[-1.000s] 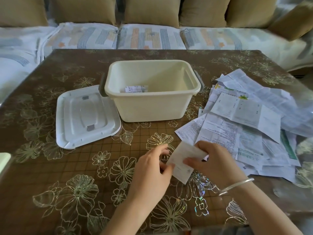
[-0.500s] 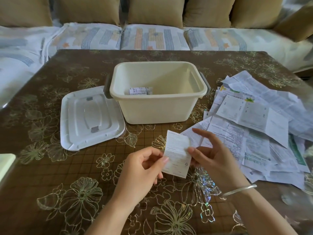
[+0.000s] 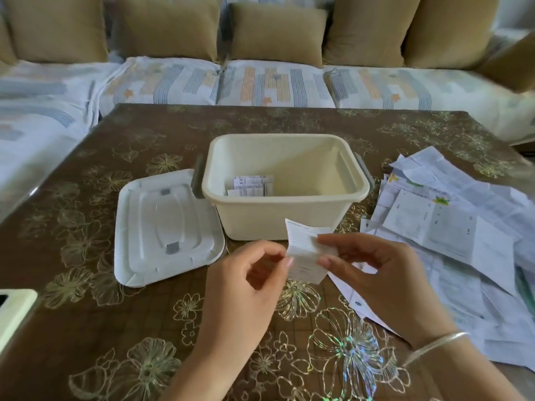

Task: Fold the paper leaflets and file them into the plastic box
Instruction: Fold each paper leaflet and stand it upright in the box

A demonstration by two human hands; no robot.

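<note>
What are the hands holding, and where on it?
A folded paper leaflet: the right hand pinches its right edge, the left hand its left edge.

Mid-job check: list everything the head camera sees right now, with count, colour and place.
cream plastic box: one, cream, table centre, open
white plastic lid: one, white, flat, left of the box
folded leaflets: a few, white, inside the box, left part
small folded paper leaflet: one, white, held in front of the box
pile of unfolded leaflets: many, mostly white, table's right side
brown floral table: one, brown
sofa cushions: several, tan, behind the table
pale object: one, cream, left edge, cut off
silver bangle: one, right wrist
left hand: pinches the leaflet's left edge
right hand: pinches its right side
</note>
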